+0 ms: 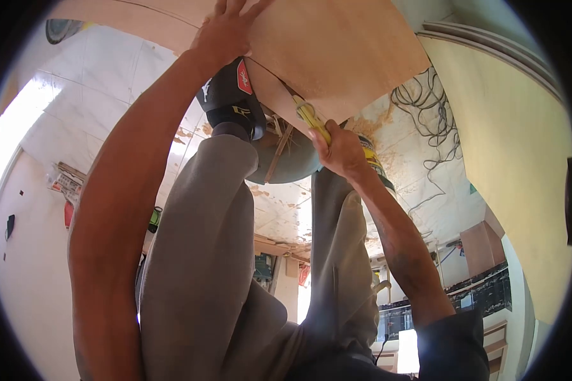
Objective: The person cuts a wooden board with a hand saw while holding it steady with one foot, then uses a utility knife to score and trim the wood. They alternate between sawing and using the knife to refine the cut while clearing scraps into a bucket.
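A large light-brown wooden board (343, 44) fills the top middle of the view. My left hand (225, 32) lies on its left part with the fingers spread. In my right hand (341, 147) is the yellow handle of a hand saw (313, 118), gripped with the fingers wrapped round it. The saw's dark, narrow blade points up and left, at a cut line in the board. A black shoe (232, 95) with a red label presses near the board's edge, just below my left hand.
Beneath the board stands a round grey-green container (286, 162) with wood scraps in it. A striped bucket (374, 159) is beside my right wrist. Black cable (435, 117) lies coiled on the tiled floor at the right. A pale panel (515, 127) stands at the far right.
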Motion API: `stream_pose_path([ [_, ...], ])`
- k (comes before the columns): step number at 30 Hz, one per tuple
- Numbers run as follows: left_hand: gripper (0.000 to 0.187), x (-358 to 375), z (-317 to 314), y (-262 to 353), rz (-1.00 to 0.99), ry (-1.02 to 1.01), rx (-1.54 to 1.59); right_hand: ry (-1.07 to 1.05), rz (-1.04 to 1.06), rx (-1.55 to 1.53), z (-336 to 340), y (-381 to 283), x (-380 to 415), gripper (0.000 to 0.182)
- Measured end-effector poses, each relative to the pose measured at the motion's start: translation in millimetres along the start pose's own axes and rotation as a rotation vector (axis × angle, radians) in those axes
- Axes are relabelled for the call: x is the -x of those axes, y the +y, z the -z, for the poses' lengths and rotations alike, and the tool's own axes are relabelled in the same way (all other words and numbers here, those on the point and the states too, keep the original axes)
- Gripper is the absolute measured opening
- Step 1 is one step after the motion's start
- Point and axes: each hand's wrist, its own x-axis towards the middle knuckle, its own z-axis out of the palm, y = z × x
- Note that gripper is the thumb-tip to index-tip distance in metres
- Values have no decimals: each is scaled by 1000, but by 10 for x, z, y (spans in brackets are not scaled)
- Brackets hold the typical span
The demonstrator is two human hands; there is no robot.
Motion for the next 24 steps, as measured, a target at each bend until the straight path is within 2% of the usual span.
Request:
stream_pose_path([
  [3,115,-6,-73,-76,-76,71,66,-6,-48,30,126,-110,163,53],
  [5,115,93,-112,-41,-75,56,37,-138,-205,76,474,-381,561,51],
  [6,115,21,-59,-56,-68,87,15,-180,-290,-13,673,-447,946,48],
  [7,116,1,35,12,6,-20,-5,-191,-259,33,900,-523,1296,44],
  [9,116,-43,-22,-29,-38,59,-16,-258,-333,-22,1252,-596,1836,42],
  [12,114,11,-64,-69,-37,67,-20,-207,-267,-48,1095,-501,1622,43],
  [13,114,-6,-73,-42,-31,67,-15,-236,-274,79,846,-393,1198,45],
  [14,113,3,-124,-14,-50,82,6,-178,-251,27,484,-167,705,46],
  [17,112,-25,-71,-144,-38,77,13,26,1,48,-84,-53,-118,53],
  [19,111,-34,-8,-30,11,-17,16,65,29,25,-94,-19,-196,53],
  [20,111,-21,-37,14,-7,17,42,59,20,29,-70,-5,-93,52],
  [22,111,11,-59,-46,-38,74,87,-88,-110,91,230,-191,276,50],
  [23,111,-4,-4,-59,-27,51,58,-156,-222,-21,440,-212,660,48],
  [24,110,-5,-8,-40,-16,40,32,-239,-291,33,731,-307,1073,46],
])
